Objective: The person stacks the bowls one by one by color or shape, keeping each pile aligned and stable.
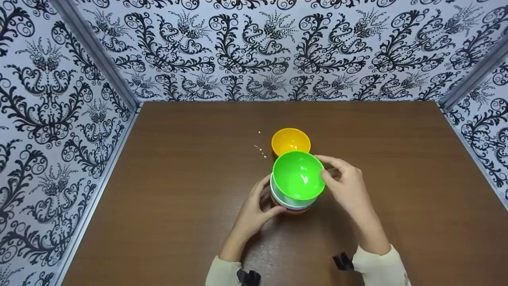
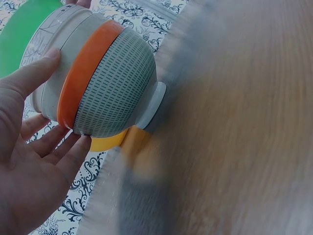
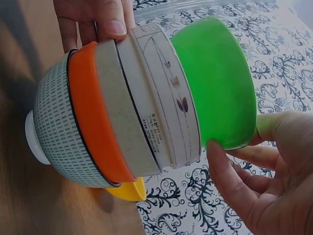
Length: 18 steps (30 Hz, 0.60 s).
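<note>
A bright green bowl [image 1: 297, 172] sits partly inside the top of a stack of bowls, its open side up. My right hand [image 1: 349, 184] pinches its rim between thumb and fingers at the right. Below it come a white bowl with a leaf drawing [image 3: 172, 90], a plain pale bowl [image 3: 122, 105], an orange bowl [image 3: 95, 110] and, lowest, a green-dashed bowl [image 2: 120, 83] with a white foot. My left hand [image 1: 253, 212] holds this stack from the left, thumb in front and fingers around the side.
A yellow bowl [image 1: 286, 140] stands open side up just behind the stack. Several small pale bits [image 1: 260, 149] lie on the brown table [image 1: 190, 178] left of it. Patterned walls [image 1: 254, 47] enclose the back and sides.
</note>
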Available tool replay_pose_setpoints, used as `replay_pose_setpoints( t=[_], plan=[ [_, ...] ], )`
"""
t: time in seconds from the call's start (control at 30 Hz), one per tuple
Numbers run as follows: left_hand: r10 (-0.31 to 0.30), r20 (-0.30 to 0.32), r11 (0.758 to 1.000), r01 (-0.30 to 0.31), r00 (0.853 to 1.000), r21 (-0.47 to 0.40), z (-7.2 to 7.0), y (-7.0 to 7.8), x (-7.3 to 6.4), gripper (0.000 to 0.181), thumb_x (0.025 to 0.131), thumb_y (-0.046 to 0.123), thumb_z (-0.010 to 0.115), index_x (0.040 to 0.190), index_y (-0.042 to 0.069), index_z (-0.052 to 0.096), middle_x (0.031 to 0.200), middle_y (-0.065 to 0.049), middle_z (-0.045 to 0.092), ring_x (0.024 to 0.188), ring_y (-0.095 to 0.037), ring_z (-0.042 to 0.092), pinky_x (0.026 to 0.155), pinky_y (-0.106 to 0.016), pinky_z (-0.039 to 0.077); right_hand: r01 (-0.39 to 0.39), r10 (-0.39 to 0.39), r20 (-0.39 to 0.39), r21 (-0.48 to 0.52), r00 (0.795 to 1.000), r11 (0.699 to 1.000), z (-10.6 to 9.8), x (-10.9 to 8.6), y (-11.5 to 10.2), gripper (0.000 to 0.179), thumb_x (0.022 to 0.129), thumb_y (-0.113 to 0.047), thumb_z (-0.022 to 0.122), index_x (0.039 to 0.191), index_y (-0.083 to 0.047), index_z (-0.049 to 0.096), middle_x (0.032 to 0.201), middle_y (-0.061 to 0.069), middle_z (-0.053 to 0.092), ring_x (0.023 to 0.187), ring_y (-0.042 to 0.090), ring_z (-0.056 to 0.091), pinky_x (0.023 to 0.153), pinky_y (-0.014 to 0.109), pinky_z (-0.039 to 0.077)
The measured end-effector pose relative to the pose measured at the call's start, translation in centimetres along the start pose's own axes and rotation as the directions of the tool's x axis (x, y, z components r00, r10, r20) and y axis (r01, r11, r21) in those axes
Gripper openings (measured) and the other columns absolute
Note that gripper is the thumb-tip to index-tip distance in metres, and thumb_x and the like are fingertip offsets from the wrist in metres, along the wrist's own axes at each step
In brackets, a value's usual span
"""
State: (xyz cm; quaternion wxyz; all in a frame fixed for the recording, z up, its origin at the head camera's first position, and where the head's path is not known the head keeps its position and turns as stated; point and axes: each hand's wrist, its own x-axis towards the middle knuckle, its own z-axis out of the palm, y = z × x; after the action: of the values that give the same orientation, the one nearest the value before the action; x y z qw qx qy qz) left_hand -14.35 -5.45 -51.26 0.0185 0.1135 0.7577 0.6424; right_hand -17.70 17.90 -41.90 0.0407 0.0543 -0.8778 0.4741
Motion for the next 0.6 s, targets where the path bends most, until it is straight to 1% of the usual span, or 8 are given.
replay_pose_setpoints(
  t=[0.2, 0.43, 0.6],
  plan=[
    [-0.032, 0.002, 0.999, 0.032, 0.999, 0.005, 0.02, 0.09, 0.00, 0.086, 0.081, 0.028, 0.083, 0.153, 0.016, 0.038, 0.156, -0.009, 0.040, 0.140, -0.027, 0.048, 0.114, -0.039, 0.044, 0.041, -0.043, -0.020, -0.091, 0.999, 0.995, 0.31, 0.13, 0.18, 0.033, 0.090, -0.004, 0.064, 0.121, -0.012, 0.073, 0.092, 0.008, 0.071, 0.080, 0.020, 0.066, 0.069, 0.013, 0.053],
    [-0.028, 0.003, 1.000, 0.028, 1.000, 0.007, 0.05, -0.07, 0.02, 0.085, 0.082, 0.028, 0.082, 0.153, 0.015, 0.037, 0.156, -0.011, 0.039, 0.141, -0.029, 0.047, 0.115, -0.041, 0.043, 0.067, -0.073, -0.038, -0.146, 0.997, 0.987, 0.54, 0.16, 0.17, 0.030, 0.088, -0.004, 0.067, 0.116, -0.010, 0.076, 0.086, 0.007, 0.069, 0.078, 0.018, 0.065, 0.069, 0.012, 0.052],
    [-0.028, 0.000, 0.999, 0.028, 1.000, 0.016, 0.05, -0.04, -0.08, 0.085, 0.082, 0.029, 0.082, 0.153, 0.015, 0.037, 0.157, -0.010, 0.039, 0.141, -0.029, 0.047, 0.116, -0.041, 0.042, 0.085, -0.097, -0.056, -0.185, 0.994, 0.979, 0.61, 0.15, 0.12, 0.027, 0.086, -0.005, 0.068, 0.111, -0.010, 0.077, 0.082, 0.005, 0.069, 0.075, 0.017, 0.064, 0.069, 0.018, 0.055]
  ],
)
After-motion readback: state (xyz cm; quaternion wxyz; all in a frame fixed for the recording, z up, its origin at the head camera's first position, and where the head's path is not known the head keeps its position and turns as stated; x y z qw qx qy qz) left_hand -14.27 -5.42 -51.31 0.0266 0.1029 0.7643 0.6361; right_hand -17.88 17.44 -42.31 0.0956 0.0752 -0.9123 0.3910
